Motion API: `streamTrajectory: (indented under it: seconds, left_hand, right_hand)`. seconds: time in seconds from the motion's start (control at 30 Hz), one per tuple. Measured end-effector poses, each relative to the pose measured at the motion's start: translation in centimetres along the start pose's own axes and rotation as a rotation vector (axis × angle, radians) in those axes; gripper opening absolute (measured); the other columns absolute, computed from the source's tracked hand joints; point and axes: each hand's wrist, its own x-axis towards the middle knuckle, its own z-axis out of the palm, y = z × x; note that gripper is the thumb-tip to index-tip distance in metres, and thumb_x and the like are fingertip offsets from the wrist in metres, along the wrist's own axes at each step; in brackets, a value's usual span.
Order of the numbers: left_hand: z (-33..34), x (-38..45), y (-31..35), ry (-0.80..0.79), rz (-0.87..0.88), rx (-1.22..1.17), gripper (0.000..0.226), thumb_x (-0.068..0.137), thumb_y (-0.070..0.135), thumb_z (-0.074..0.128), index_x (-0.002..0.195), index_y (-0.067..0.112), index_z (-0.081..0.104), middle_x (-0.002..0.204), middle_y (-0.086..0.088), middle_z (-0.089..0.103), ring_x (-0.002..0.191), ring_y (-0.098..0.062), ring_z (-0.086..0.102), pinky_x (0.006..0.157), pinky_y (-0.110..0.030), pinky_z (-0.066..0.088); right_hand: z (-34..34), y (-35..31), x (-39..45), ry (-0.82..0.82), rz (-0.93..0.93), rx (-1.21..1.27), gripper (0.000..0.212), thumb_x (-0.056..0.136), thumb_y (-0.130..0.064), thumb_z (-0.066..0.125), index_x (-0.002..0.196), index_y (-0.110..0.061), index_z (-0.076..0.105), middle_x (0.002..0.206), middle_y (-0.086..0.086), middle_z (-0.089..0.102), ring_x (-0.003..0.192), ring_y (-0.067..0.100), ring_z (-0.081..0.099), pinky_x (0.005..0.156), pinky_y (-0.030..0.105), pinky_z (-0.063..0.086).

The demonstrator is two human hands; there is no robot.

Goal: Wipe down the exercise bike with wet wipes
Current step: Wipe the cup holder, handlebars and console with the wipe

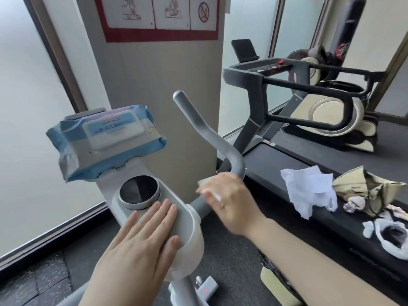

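Gripping wipe [204,181] on handlebar [212,138] w/ right hand [229,195], left hand [141,244] flat.

Treadmill [287,160] to the right with dark belt, grey uprights, black handrails and a black tablet holder [244,49] on top; on its side rail lie a crumpled white plastic bag [309,191], a crumpled olive-tan bag [371,186] and a white bag with dark contents [390,237]. Red-bordered sign [159,16] with three pictograms on the beige pillar [154,89], frosted window [26,107] at left. Cream-and-black elliptical machine [326,111] behind the treadmill, black punching bag [346,25] at top right, small white device with red light [206,289] on the dark speckled floor [44,281].
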Motion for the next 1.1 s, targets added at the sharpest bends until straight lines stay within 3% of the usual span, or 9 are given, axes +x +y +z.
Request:
streamTrajectory:
  seconds: [0.17,0.3,0.4,0.57,0.7,0.8,0.87,1.0,1.1]
  left_hand:
    - [-1.3,-2.7,-1.9,-0.004,-0.024,-0.024,0.050,0.098,0.048,0.030,0.140,0.031,0.050,0.147,0.019,0.043,0.139,0.000,0.029,0.107,-0.021,0.021]
    - [-1.6,-4.1,-2.9,-0.017,-0.042,0.009,0.055,0.094,0.050,0.035,0.145,0.034,0.041,0.150,0.020,0.039,0.140,0.001,0.028,0.106,-0.020,0.021]
    - [-1.9,-5.2,-3.2,-0.035,-0.126,0.003,0.058,0.093,0.056,0.032,0.144,0.032,0.044,0.148,0.018,0.043,0.130,0.003,0.041,0.103,-0.021,0.028]
    - [-1.8,-6.2,-2.9,-0.008,-0.235,0.103,0.061,0.096,0.059,0.022,0.124,0.028,0.066,0.119,0.015,0.068,0.094,-0.003,0.070,0.089,-0.022,0.042]
    - [-2.3,-5.9,-1.8,0.001,-0.280,0.077,0.054,0.088,0.058,0.033,0.115,0.030,0.070,0.109,0.018,0.071,0.087,-0.002,0.071,0.067,-0.017,0.052]
    - [-2.5,-6.1,-1.6,-0.016,-0.323,0.057,0.052,0.088,0.058,0.034,0.120,0.032,0.065,0.114,0.021,0.068,0.093,-0.003,0.070,0.070,-0.022,0.054]
    - [-2.6,-6.2,-1.7,-0.059,-0.346,0.036,0.053,0.089,0.061,0.032,0.123,0.033,0.062,0.116,0.022,0.067,0.097,-0.003,0.068,0.072,-0.025,0.053]
    - [-3.0,-6.1,-1.2,-0.067,-0.370,0.089,0.046,0.088,0.064,0.033,0.108,0.037,0.065,0.099,0.025,0.069,0.084,-0.002,0.068,0.060,-0.021,0.046]
    - [-3.3,-6.1,-1.1,-0.076,-0.389,0.087,0.048,0.087,0.064,0.034,0.109,0.036,0.066,0.100,0.025,0.070,0.082,-0.002,0.069,0.059,-0.021,0.049]
  right_hand:
    - [-0.5,-2.7,1.9,0.001,0.402,0.199,0.050,0.102,-0.043,0.023,0.098,-0.029,0.071,0.093,-0.013,0.068,0.108,0.014,0.055,0.114,0.030,0.025]
    - [0.1,-10.8,1.1,-0.204,0.200,0.280,0.050,0.104,-0.044,0.023,0.141,-0.023,0.048,0.143,-0.008,0.049,0.137,0.005,0.038,0.116,0.028,0.027]
    - [0.9,-13.5,-1.6,-0.187,0.023,-0.099,0.052,0.097,-0.039,0.033,0.140,-0.015,0.049,0.142,0.006,0.051,0.134,0.019,0.044,0.111,0.037,0.032]
    - [-0.8,-10.6,-3.0,-0.257,-0.180,-0.002,0.048,0.092,-0.028,0.042,0.139,-0.019,0.052,0.145,-0.006,0.048,0.137,0.010,0.039,0.112,0.033,0.027]
    - [0.8,-12.9,-2.0,-0.206,-0.014,-0.072,0.049,0.095,-0.033,0.036,0.136,-0.013,0.054,0.142,0.001,0.051,0.134,0.018,0.045,0.110,0.037,0.028]
    - [2.0,-15.8,-4.8,-0.164,-0.202,-0.060,0.048,0.086,-0.028,0.045,0.129,-0.011,0.062,0.136,0.002,0.057,0.130,0.018,0.051,0.107,0.036,0.036]
    - [0.3,-15.4,-4.9,-0.234,-0.259,0.089,0.042,0.087,-0.025,0.046,0.123,-0.017,0.066,0.129,-0.003,0.063,0.124,0.012,0.056,0.102,0.034,0.043]
    - [-6.1,-13.6,0.5,-0.470,0.097,0.755,0.038,0.101,-0.041,0.035,0.114,-0.027,0.067,0.105,-0.005,0.072,0.100,0.017,0.067,0.088,0.036,0.051]
    - [-8.2,-12.0,5.8,-0.367,0.121,0.766,0.040,0.100,-0.038,0.036,0.106,-0.019,0.071,0.100,-0.005,0.072,0.097,0.008,0.066,0.085,0.027,0.053]
